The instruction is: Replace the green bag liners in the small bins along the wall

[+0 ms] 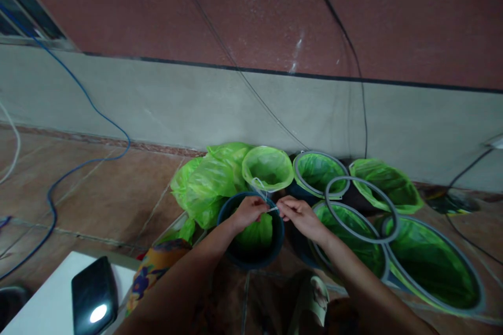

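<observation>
Above a dark blue bin [231, 259], my left hand [250, 211] and my right hand [302, 215] meet closely, each with fingers pinched on a thin white string [272, 209]. A loose loop of the string rises past my left fingers. Inside the bin lies a crumpled green plastic bag [257, 233], partly hidden under my left hand; whether the string joins it I cannot tell. Just behind stands a bin lined with a light green bag [268, 159].
More green-lined bins stand on the right, one with a grey rim [301, 167]; a loose grey ring [330, 204] rests across them. Full green bags [212, 183] lean by the wall. A phone [94, 293] lies on a white surface at left; a blue cable [50, 196] crosses the floor.
</observation>
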{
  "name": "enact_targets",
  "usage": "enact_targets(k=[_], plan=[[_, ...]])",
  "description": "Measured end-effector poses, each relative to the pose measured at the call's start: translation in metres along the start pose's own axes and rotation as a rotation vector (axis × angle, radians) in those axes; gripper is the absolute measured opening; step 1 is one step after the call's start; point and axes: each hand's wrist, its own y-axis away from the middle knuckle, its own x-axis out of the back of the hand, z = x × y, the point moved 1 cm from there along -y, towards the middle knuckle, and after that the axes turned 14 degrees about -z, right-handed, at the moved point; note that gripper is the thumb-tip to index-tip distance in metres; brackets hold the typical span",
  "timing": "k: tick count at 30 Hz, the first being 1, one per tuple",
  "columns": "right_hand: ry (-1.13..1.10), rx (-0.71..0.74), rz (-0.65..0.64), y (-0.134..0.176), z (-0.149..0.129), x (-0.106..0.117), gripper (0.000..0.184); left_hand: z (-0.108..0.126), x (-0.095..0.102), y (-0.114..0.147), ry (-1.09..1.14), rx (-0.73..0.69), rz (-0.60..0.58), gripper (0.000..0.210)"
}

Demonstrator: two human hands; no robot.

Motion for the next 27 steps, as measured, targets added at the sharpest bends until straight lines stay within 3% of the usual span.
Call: enact_targets(k=[4,7,13,18,23,27], plan=[[-0.125,-0.018,0.012,-0.001,-0.007,-0.005,0.051,-0.002,-0.002,0.002,-0.166,-0.029,-0.182,0.012],[-0.260,-0.090,-0.051,0.000,-0.008,-0.011,0.052,-0.001,-0.003,0.002,-0.319,-0.117,-0.213,0.018],[-0.382,-0.176,-0.102,-0.001,0.004,-0.022,0.060,0.000,-0.004,0.002,-0.353,-0.109,-0.121,0.024],[-0.330,-0.140,0.024,-0.007,0.009,-0.022,0.061,-0.002,-0.004,-0.001,-0.141,0.024,-0.031,0.021],[-0.327,-0.103,-0.047,-0.009,0.016,-0.025,0.039,-0.005,-0.002,-0.001,0.073,0.031,0.004,0.007],[-0.313,-0.206,-0.128,-0.008,0.026,-0.028,0.028,-0.006,0.003,-0.001,-0.082,-0.039,0.067,0.003]])
